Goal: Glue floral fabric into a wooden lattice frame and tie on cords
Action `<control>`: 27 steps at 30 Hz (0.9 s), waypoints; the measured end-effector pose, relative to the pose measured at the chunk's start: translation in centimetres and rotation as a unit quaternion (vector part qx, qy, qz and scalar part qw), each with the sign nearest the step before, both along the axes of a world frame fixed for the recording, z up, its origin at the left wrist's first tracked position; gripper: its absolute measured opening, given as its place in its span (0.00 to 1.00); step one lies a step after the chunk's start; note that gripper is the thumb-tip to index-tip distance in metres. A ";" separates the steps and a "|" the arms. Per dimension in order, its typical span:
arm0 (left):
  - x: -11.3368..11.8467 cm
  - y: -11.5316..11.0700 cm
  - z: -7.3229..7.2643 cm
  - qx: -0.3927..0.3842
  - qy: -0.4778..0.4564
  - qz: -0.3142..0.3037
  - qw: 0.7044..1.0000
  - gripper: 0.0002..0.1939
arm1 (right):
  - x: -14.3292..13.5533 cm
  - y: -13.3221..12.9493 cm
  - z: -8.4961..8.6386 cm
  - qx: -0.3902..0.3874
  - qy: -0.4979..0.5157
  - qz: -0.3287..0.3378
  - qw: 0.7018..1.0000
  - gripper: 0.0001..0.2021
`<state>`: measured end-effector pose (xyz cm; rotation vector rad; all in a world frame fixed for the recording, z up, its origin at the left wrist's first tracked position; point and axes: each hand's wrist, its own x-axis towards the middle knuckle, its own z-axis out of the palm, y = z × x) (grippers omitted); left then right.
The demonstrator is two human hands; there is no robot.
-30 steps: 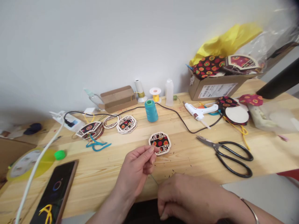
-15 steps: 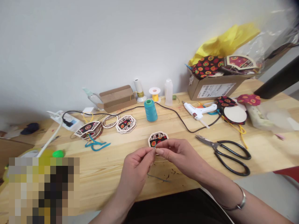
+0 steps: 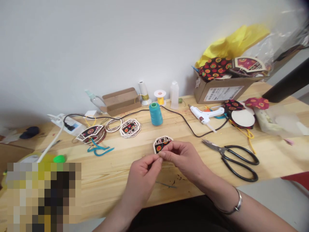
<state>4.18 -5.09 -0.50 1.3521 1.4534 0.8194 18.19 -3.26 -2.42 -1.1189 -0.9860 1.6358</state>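
Note:
My left hand (image 3: 144, 175) and my right hand (image 3: 184, 158) meet at the fingertips, both pinched closed on a thin blue-grey thread. The thread's tail (image 3: 166, 185) trails out below my left hand over the tabletop; the part between the fingers is mostly hidden. Just behind the fingertips lies a small wooden lattice piece (image 3: 158, 141) with black, red-flowered cloth in it, partly covered by my right hand. Farther back stands a teal thread cone (image 3: 156, 116). Large black-handled scissors (image 3: 220, 149) lie to the right of my right hand.
A white glue gun (image 3: 206, 112) with a black cord rests at the right. Behind it is a filled cardboard box (image 3: 201, 90). Stacked lattice pieces (image 3: 130, 128), a fan-shaped stack (image 3: 93, 133) with blue cord, and a power strip (image 3: 76, 126) are at the left.
My right hand has shifted slightly left and over more of the lattice piece. The fingertips are closer together, and less of the thread shows.

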 end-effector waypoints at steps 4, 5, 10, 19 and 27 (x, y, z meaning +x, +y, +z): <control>-0.2 -0.1 -0.6 -0.035 -0.057 -0.001 0.998 0.10 | 0.0 -0.1 0.1 0.020 -0.031 0.008 0.999 0.07; -0.2 -0.1 -0.8 -0.044 -0.088 -0.001 0.995 0.10 | 0.0 -0.1 0.1 0.022 -0.034 0.009 0.999 0.07; -0.2 -0.1 -1.4 -0.091 -0.221 0.017 0.971 0.10 | 0.0 0.0 -0.3 0.015 -0.019 0.011 1.000 0.08; -0.3 0.0 -1.7 -0.085 -0.216 0.032 0.972 0.09 | 1.3 -0.4 0.7 0.121 -0.203 0.030 0.971 0.11; -0.8 0.4 -1.7 -0.092 -0.223 0.068 0.968 0.09 | 11.4 -4.6 -0.3 0.209 -0.724 -0.012 0.658 0.14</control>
